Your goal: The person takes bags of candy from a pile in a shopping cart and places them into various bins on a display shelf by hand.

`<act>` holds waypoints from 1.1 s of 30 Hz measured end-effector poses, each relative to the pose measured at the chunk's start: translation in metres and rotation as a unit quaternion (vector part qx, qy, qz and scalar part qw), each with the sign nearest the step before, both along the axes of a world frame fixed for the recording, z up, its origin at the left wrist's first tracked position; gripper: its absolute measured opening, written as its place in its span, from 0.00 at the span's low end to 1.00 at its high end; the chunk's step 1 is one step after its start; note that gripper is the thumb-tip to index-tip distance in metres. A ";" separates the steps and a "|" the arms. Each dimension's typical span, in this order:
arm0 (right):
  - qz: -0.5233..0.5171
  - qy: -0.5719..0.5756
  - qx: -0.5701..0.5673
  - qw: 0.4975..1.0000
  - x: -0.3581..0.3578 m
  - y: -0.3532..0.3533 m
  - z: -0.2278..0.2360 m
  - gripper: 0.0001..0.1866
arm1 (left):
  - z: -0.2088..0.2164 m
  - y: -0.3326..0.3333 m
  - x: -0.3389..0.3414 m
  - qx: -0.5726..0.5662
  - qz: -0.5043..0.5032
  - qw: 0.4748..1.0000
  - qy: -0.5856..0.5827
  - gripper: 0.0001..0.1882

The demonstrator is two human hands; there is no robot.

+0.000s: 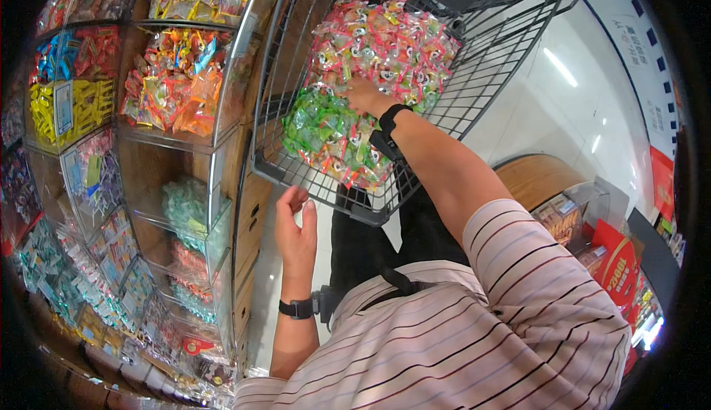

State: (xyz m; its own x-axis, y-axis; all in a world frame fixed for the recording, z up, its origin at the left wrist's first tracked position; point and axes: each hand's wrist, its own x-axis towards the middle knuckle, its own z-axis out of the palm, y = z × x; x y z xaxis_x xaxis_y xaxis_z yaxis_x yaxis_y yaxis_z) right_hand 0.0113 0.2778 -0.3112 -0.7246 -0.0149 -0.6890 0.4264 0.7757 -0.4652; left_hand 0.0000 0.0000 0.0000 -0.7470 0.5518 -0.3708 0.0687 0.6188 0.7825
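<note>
Two big patches of sweets in one grey wire cart point(268, 168): pink-wrapped sweets point(385, 47) all over the far part, green-wrapped sweets point(318, 121) in the near left part. Also a few mixed sweets point(363, 171) by the near edge, with green, red and yellow all jumbled up. So maybe partly done: lots of sweets in the cart already, and green mostly apart from pink. Perhaps left to do: that jumbled bit by the near edge. Hard to say how much more from just this. Lots more bright sweets in the clear bins point(174, 137) on the left.

Now for the right hand point(363, 97): over the cart's side and down on the heap, right at the line between green and pink. Green just to the left of the fingers, pink just past them. Fingers low and a bit bent, tips among the wrappers. No way to tell about a sweet pinched in that grip.

As for the left hand point(296, 228): outside, close by the cart's near left corner. Grip loose and wide, with nothing in it.
</note>
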 end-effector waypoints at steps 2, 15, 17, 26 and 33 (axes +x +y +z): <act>-0.108 0.135 0.031 0.984 0.023 0.021 0.006 0.21 | 0.010 0.011 -0.002 0.001 0.012 0.999 -0.044 0.19; -0.130 0.380 0.062 0.914 0.047 -0.085 0.296 0.19 | -0.006 0.098 -0.051 0.246 0.156 0.892 -0.345 0.16; -0.198 0.438 0.010 0.877 0.049 -0.091 0.304 0.19 | -0.004 0.088 -0.060 0.287 0.182 0.866 -0.366 0.12; -0.202 0.527 0.037 0.825 0.028 -0.096 0.374 0.25 | 0.045 0.054 -0.076 0.323 0.122 0.840 -0.419 0.16; -0.455 0.245 -0.457 0.724 0.000 -0.099 0.352 0.16 | 0.063 0.025 -0.096 0.242 0.096 0.888 -0.379 0.27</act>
State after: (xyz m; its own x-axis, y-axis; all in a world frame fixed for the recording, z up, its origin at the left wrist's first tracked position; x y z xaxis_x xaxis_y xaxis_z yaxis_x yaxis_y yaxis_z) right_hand 0.0113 0.1784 0.0412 -0.8749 0.3346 -0.3502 0.1776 -0.4511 -0.8746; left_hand -0.0964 0.0249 0.0629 -0.4821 0.6723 -0.5617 -0.6616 0.1408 0.7365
